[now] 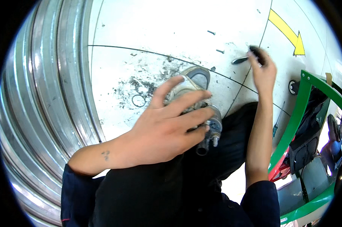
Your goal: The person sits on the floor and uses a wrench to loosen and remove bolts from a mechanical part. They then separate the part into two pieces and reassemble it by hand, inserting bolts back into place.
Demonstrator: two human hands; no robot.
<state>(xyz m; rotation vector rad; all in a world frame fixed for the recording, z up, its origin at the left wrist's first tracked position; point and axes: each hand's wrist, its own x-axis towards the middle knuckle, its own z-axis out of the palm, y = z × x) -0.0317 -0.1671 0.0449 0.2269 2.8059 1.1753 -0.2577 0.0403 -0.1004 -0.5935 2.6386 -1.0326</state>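
My left hand (167, 123) is spread over a greasy grey metal machine part (215, 126), with its fingers curled round the top and far side. A short round pipe stub and a threaded stud stick out at its near end; my palm and fingers hide most of the rest. The part rests by my bent leg, beside my shoe (200, 77). Farther right, my right hand (264, 70) is closed round a dark hand tool (239, 60) low over the floor. One narrow, shiny end points left from the fingers; its exact kind is hidden.
Two bolts (211, 33) lie on the white tiles ahead. Black grime and a thin ring (138, 100) are left of my shoe. A corrugated metal shutter (54, 75) borders the left. A screwdriver (275, 126) lies right, near a green-framed cart (290, 140). A yellow floor arrow (288, 32) is far right.
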